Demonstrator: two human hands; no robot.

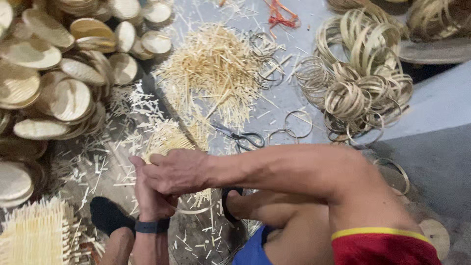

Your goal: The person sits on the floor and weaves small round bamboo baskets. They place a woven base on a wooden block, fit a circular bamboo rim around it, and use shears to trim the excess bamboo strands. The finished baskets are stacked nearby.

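Note:
My right hand reaches across from the right and clamps over a small round woven bamboo piece with loose stick ends poking out. My left hand, with a dark band on the wrist, comes up from below and grips the same piece from underneath. A thin bamboo ring curves below the hands. Both hands press together over the piece, hiding most of it.
A heap of short bamboo sticks lies ahead, scissors just beyond the hands. Stacked woven discs fill the left, bamboo rings pile at the right. A woven mat sits lower left. Stick scraps litter the floor.

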